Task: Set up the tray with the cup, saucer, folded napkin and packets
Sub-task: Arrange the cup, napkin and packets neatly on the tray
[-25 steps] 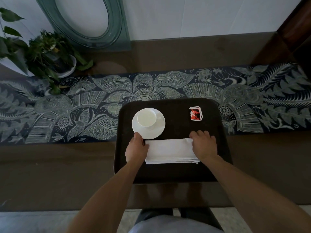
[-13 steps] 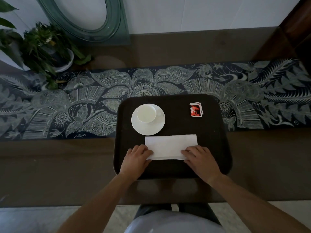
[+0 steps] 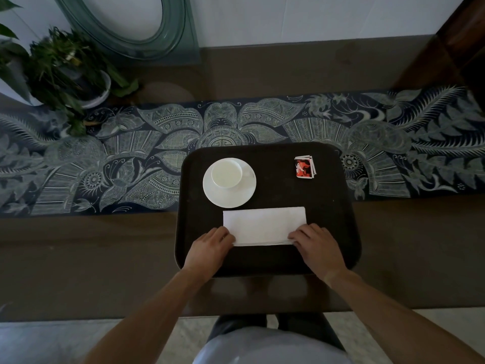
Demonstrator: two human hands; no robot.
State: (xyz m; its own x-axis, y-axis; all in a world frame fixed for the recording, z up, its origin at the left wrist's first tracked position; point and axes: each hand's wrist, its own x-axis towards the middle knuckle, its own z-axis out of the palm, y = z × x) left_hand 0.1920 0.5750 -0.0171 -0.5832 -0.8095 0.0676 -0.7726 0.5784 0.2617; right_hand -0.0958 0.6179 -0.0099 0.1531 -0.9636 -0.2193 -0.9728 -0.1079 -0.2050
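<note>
A dark brown tray (image 3: 278, 185) lies on the table in front of me. On its far left stands a white cup (image 3: 226, 172) on a white saucer (image 3: 237, 199). A small stack of red packets (image 3: 304, 167) sits at the tray's far right. The white folded napkin (image 3: 263, 224) lies flat across the tray's near half, just below the saucer. My left hand (image 3: 210, 248) pinches the napkin's near left corner with curled fingers. My right hand (image 3: 315, 245) pinches its near right corner, fingers over the edge.
A patterned dark blue runner (image 3: 105, 158) crosses the brown table under the tray's far part. A potted plant (image 3: 65, 74) stands at the far left, with an oval teal frame (image 3: 170, 35) leaning on the wall behind it. The table's near edge is just below my wrists.
Both hands slid from the napkin's far corners back to its near corners. The napkin lies flatter and squarer; cup, saucer and packets have not moved.
</note>
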